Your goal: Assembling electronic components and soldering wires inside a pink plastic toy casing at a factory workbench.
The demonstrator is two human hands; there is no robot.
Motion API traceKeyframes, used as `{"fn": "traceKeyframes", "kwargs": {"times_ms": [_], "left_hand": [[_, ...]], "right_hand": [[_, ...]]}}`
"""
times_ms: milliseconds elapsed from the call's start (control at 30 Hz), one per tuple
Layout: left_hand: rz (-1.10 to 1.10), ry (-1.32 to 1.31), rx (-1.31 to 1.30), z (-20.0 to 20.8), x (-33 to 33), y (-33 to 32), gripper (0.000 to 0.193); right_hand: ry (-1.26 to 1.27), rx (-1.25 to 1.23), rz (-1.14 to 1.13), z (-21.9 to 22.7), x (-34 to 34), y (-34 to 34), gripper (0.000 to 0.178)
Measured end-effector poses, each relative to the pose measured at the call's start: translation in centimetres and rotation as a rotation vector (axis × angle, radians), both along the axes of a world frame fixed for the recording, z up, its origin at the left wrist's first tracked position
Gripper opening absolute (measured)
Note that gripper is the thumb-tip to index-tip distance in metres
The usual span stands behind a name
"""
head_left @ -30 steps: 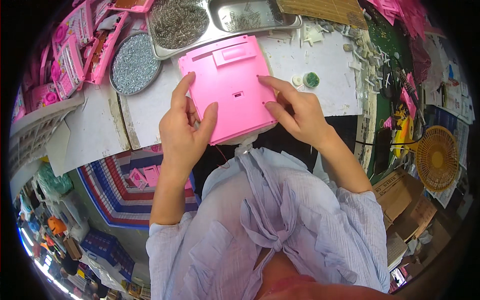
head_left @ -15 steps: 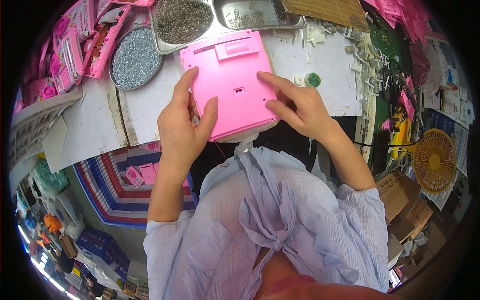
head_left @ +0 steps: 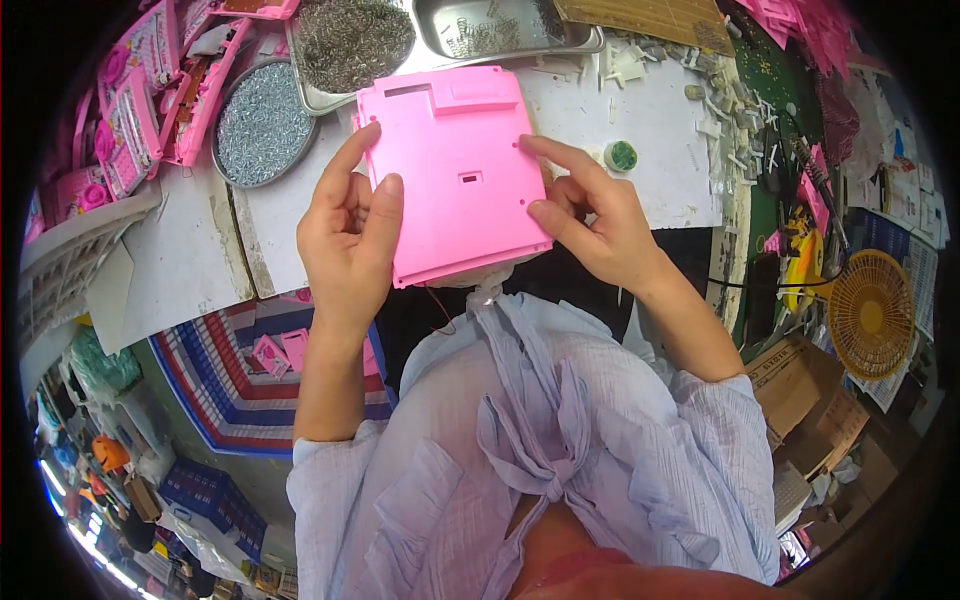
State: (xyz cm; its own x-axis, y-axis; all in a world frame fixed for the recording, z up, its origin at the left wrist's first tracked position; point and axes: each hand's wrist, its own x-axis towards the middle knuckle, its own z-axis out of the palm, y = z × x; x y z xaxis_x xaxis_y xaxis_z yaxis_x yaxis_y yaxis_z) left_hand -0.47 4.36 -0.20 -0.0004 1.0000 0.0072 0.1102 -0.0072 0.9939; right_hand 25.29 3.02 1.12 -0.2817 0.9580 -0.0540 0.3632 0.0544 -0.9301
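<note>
A flat pink plastic casing (head_left: 450,215) lies face up in front of me, with a raised block near its far edge, a small slot in the middle and small holes near the sides. My left hand (head_left: 345,235) grips its left edge, the index finger at the far corner and the thumb along the side. On the opposite edge, my right hand (head_left: 600,220) has its index finger and thumb by two holes. Under the casing, some cloudy plastic wrap shows at the near edge; the underside is hidden.
Beyond the casing stands a metal tray (head_left: 425,50) of springs. A round dish of screws (head_left: 264,122) sits left of it, beside piled pink toy parts (head_left: 135,110). A small green-topped round container (head_left: 620,156) is near my right hand. A yellow fan (head_left: 872,315) stands far right.
The casing has shifted slightly left and turned a little. Both hands moved left with it, and my left thumb slid from the casing's face to its edge.
</note>
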Motion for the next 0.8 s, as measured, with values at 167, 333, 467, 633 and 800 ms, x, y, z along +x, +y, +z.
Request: {"fn": "traceKeyframes", "kwargs": {"times_ms": [167,333,467,633,800], "left_hand": [[-0.049,0.361,0.118,0.2,0.4,0.1,0.05],[-0.057,0.444,0.104,0.2,-0.1,-0.1,0.049],[-0.066,0.447,0.046,0.3,-0.4,-1.2,0.051],[-0.01,0.456,0.006,-0.3,-0.5,-2.7,0.055],[-0.039,0.43,-0.046,-1.1,-0.9,-2.4,0.058]], "right_hand": [[-0.114,0.073,0.013,-0.4,0.7,-0.1,0.055],[-0.184,0.065,0.058,-0.1,0.4,0.8,0.051],[-0.266,0.23,0.154,-0.8,0.7,1.4,0.051],[-0.355,0.422,0.217,-1.2,0.1,1.6,0.052],[-0.589,0.407,0.234,-0.1,-1.0,0.2,0.055]]}}
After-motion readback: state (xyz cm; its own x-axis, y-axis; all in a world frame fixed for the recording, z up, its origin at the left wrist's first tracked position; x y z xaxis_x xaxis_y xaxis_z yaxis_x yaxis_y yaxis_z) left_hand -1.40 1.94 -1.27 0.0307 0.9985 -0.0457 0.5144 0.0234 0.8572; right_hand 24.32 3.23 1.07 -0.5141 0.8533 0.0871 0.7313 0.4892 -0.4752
